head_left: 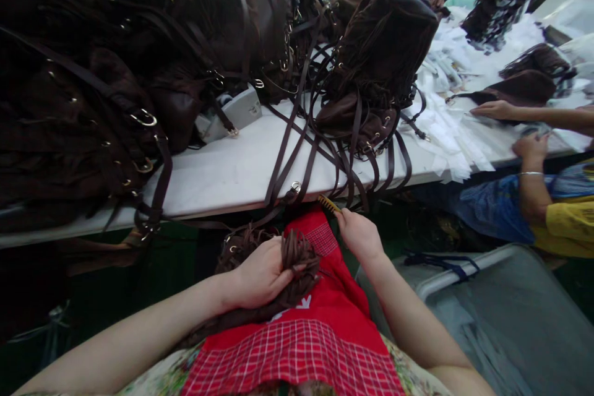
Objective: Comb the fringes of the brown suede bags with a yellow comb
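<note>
My left hand [260,273] is closed around a bunch of dark brown suede fringe [297,255] belonging to a brown bag [241,246] that lies on my lap, over a red apron [320,315]. My right hand [358,234] is closed on a small tan comb [328,203], held just below the table's front edge and to the right of the fringe. The comb's teeth are apart from the fringe.
A white table [232,167] carries a heap of dark brown fringed bags [116,62] and one standing bag [380,55], with straps hanging over the edge. A co-worker's hands [510,130] rest on white paper at the right. A grey bin [510,315] sits at my right.
</note>
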Available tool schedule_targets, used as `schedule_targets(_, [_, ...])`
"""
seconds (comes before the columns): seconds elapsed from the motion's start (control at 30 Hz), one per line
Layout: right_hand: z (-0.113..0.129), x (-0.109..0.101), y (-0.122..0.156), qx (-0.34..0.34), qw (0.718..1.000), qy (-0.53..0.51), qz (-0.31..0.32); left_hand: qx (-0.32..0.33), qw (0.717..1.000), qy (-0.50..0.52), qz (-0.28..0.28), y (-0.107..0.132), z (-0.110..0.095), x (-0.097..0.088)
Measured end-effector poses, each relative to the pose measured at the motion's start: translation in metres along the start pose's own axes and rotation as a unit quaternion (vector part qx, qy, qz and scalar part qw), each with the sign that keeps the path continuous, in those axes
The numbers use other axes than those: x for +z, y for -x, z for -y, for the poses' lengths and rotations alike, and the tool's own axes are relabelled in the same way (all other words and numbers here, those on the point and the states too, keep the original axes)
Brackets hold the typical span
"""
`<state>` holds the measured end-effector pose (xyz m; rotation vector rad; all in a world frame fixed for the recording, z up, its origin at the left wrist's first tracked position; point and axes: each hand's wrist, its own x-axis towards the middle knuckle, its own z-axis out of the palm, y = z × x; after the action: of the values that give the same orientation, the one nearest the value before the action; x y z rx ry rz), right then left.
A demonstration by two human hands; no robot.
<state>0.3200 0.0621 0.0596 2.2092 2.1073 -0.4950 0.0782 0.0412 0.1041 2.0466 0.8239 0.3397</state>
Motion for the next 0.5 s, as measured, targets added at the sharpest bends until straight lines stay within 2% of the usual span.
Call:
schedule_targets(0.07, [-0.011,-0.002,-0.001,-0.005,0.993,-0.115,-0.016,-0.04,0.998,0.043,-0.021,-0.001,0.005,0.0])
schedule_targets(0.1, [-0.014,-0.005,0.0,-0.018,0.981,-0.193,-0.027,-0.077,0.992,0.085,-0.048,-0.002,0.01,0.0])
schedule_targets(0.17, [-0.013,-0.01,0.004,-0.045,0.935,-0.35,-0.04,-0.145,0.968,0.173,-0.112,-0.005,0.023,0.001])
schedule_targets(0.23, [-0.005,-0.014,0.009,-0.074,0.883,-0.462,-0.038,-0.178,0.943,0.23,-0.161,-0.01,0.035,0.002])
schedule_targets(0.33, [0.018,-0.014,0.014,-0.129,0.819,-0.559,0.015,-0.195,0.927,0.256,-0.193,-0.016,0.043,0.002])
schedule_targets(0.4, [0.034,-0.009,0.015,-0.151,0.789,-0.592,0.063,-0.194,0.923,0.259,-0.207,-0.018,0.044,0.002])
schedule_targets(0.43, [0.04,-0.006,0.015,-0.157,0.782,-0.597,0.086,-0.191,0.924,0.256,-0.213,-0.018,0.043,0.002])
schedule_targets(0.5, [0.05,-0.001,0.016,-0.167,0.788,-0.579,0.122,-0.182,0.927,0.236,-0.227,-0.017,0.044,0.002])
